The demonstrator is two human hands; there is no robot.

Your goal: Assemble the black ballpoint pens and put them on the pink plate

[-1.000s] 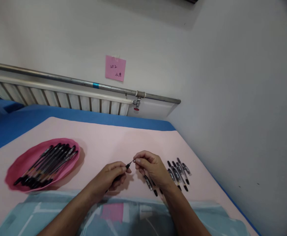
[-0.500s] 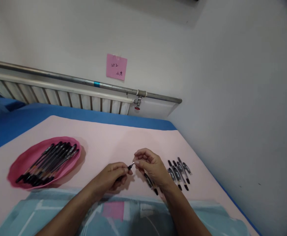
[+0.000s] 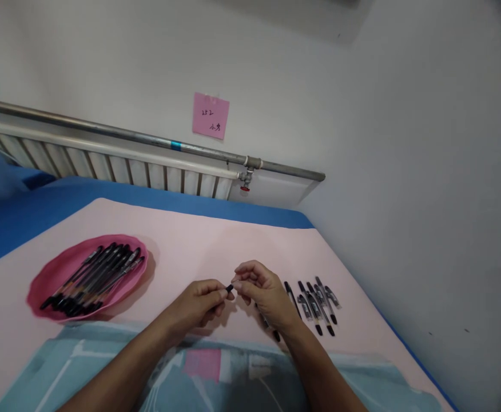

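My left hand [image 3: 203, 300] is closed in a pinch around a short black pen part [image 3: 229, 288], which points up to the right; the rest of it is hidden in the fingers. At its far end my right hand [image 3: 261, 292] has thumb and forefinger pressed together, with the other fingers curled loosely. Below my right palm lies a black-tipped pen [image 3: 275, 335], partly covered by the hand. Several clear pen pieces with black ends [image 3: 314, 309] lie loosely grouped to the right of that hand.
A pink oval tray [image 3: 38, 286] at the left holds several black-capped pens [image 3: 100, 280]. The pink tabletop [image 3: 182, 240] has a blue edge behind it. A light blue patterned cloth [image 3: 104, 355] lies along the front. A radiator [image 3: 139, 171] and wall stand close behind.
The metal tip that showed between the hands is no longer visible; my right fingertips now meet the black part. The view has shifted slightly, and both hands stay close together.
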